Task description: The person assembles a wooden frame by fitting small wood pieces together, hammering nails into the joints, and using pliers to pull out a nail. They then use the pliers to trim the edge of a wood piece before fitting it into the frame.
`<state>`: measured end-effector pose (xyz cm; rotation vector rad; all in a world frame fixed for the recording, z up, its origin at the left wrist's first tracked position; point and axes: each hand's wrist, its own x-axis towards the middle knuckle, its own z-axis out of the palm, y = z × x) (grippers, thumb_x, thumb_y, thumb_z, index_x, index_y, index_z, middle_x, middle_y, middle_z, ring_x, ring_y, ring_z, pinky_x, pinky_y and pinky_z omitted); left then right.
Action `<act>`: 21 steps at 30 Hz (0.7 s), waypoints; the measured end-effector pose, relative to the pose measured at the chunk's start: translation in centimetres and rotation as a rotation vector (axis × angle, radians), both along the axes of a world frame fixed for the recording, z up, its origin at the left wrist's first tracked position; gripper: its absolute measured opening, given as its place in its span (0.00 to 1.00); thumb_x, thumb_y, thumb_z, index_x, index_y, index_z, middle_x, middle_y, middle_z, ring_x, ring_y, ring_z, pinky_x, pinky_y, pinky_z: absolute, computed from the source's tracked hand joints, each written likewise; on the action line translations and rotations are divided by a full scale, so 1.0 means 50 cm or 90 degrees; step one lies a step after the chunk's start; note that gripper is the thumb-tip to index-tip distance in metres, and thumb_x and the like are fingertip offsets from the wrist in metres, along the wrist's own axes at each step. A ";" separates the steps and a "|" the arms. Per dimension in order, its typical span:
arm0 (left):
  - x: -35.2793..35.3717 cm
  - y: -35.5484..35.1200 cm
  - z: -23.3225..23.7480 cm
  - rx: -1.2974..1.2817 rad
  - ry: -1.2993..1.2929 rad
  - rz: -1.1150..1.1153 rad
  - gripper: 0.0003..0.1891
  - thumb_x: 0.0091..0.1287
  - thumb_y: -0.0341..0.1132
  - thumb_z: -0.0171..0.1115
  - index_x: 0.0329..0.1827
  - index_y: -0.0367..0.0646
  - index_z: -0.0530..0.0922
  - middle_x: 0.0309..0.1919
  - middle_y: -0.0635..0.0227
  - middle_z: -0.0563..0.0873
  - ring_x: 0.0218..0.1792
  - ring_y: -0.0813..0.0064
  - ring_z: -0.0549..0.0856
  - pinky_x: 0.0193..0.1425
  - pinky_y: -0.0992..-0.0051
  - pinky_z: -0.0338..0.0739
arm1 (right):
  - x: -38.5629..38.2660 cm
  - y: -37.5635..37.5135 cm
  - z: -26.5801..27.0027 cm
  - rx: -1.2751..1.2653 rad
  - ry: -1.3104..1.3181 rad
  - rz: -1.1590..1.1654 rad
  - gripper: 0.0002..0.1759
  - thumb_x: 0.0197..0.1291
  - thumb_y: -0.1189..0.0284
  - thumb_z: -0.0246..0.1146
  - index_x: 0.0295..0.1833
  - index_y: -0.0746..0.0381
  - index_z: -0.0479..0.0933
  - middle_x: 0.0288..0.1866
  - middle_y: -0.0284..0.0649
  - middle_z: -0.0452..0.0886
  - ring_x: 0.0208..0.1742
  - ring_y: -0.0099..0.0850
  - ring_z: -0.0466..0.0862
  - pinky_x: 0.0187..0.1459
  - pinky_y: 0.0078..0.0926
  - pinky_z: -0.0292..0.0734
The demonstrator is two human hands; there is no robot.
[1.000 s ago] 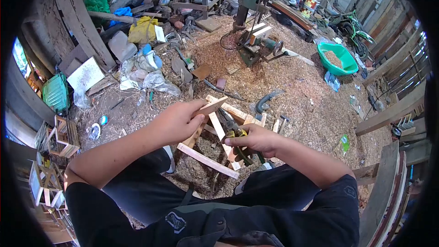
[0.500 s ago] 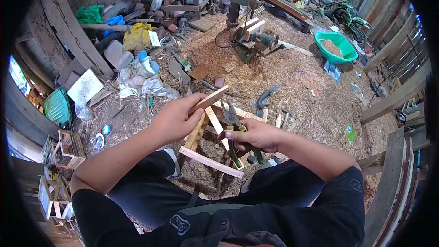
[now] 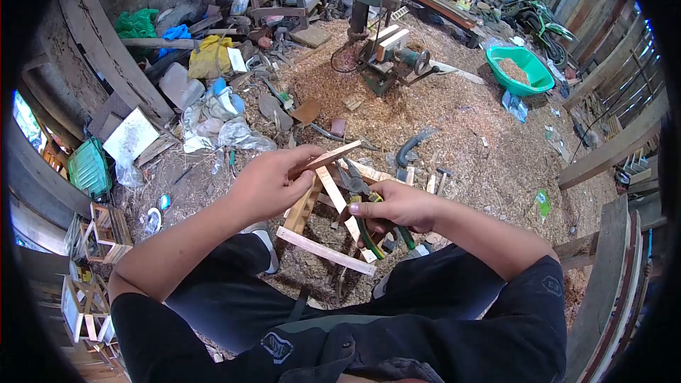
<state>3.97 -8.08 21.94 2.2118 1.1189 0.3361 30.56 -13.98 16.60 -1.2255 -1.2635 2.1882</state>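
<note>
A: Where's the slat?
B: The wooden slat point(image 3: 328, 158) is in the air mid-frame, above the person's lap. It's tilted, with the far end higher and pointing right. The left hand point(image 3: 266, 184) has the near end.
A: Grip?
B: A pinch. Thumb on top, the other fingers curled under and pressed together.
A: Other hand?
B: The right hand point(image 3: 397, 206) is wrapped round the pliers point(image 3: 357, 186), fingers closed tight on the green handles. The handle ends stick out below the fist. The nose points up and left, toward the slat's underside.
A: Contact?
B: The nose sits just beneath the slat. Can't tell if it's touching. Can't tell if the nose is parted either.
A: Under the hands?
B: A slat frame point(image 3: 325, 250) is on the ground between the knees. It's several pale strips crossing, with one long strip lying across on the side nearest the person. Both hands are above it.
A: Surroundings?
B: The sawdust floor point(image 3: 454, 128) runs all round. A small hammer point(image 3: 440, 176) lies just right of the frame. A bench machine point(image 3: 389, 57) sits further out, and a green basin point(image 3: 525, 74) with sawdust in it is far right. At the left edge are small wooden crates point(image 3: 96, 230), stacked, and a green plastic crate point(image 3: 89, 163) beyond them. Plastic bags point(image 3: 227, 124) sit well left of the machine.
</note>
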 end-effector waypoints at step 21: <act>0.001 -0.018 0.002 0.000 -0.067 -0.032 0.21 0.78 0.29 0.61 0.73 0.44 0.78 0.51 0.56 0.91 0.50 0.66 0.92 0.57 0.67 0.85 | -0.020 -0.022 0.013 -0.063 0.055 -0.092 0.21 0.74 0.59 0.72 0.58 0.65 0.80 0.45 0.41 0.86 0.40 0.31 0.92 0.42 0.32 0.91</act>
